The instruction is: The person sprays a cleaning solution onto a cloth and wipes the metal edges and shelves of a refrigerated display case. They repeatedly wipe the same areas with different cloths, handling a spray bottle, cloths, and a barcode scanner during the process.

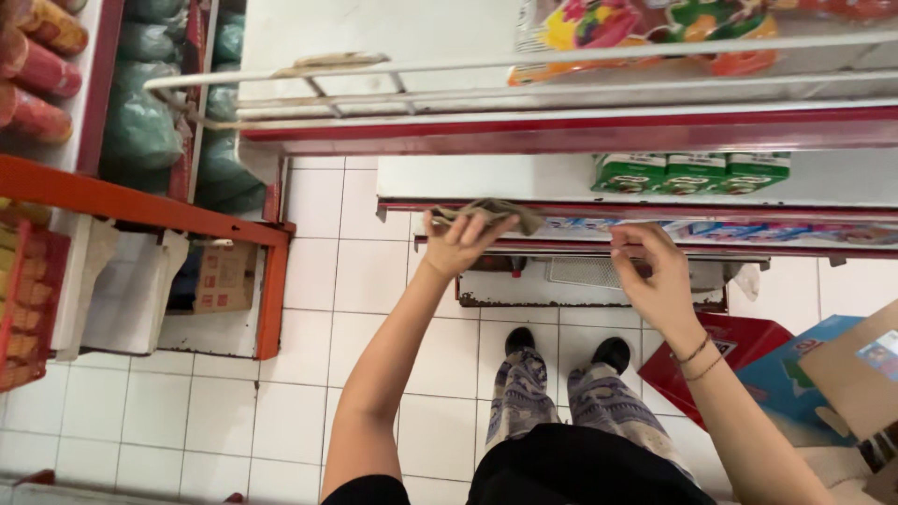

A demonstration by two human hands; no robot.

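Observation:
My left hand (460, 243) grips a crumpled grey-green cloth (491, 212) and presses it on the front edge of a white shelf (468, 178) with red trim. My right hand (658, 276) is further right, its fingers touching the lower red edge strip of the same shelving, holding nothing that I can see. Green cartons (692, 172) stand in a row on the shelf behind. I look straight down at my patterned trousers and black shoes (613, 353) on the white tiled floor.
An upper shelf holds colourful packets (645, 33) behind a white wire rail. To the left is an orange-framed rack (140, 210) with green bags and a cardboard box (224, 276). Red, blue and brown boxes (795, 374) lie on the floor at right.

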